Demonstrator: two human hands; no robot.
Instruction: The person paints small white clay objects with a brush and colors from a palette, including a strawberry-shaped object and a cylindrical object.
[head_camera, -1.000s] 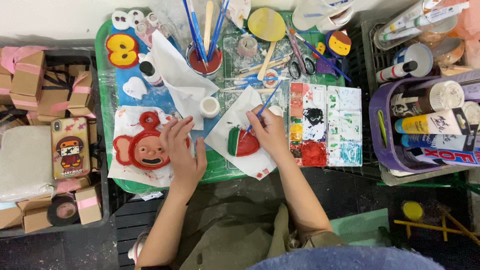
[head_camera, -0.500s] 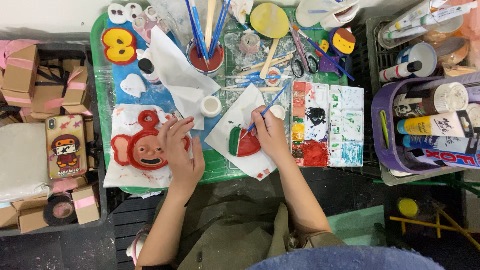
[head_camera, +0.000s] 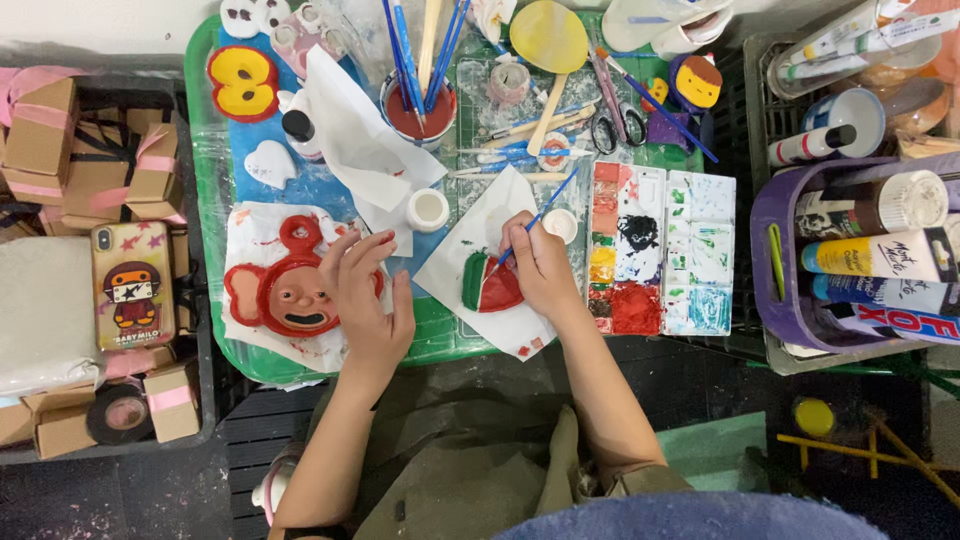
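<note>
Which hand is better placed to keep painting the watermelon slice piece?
Right. The right hand holds the blue brush at the watermelon slice piece; the left hand rests on the red monkey-face piece.

At centre frame our right hand (head_camera: 540, 268) grips a blue paintbrush (head_camera: 535, 222), its tip on the red-and-green watermelon piece (head_camera: 490, 285) lying on white paper (head_camera: 470, 240). Our left hand (head_camera: 372, 300) rests on the red monkey-face plaque (head_camera: 285, 290) left of centre. A paint palette (head_camera: 660, 250) sits just right of the brush hand.
</note>
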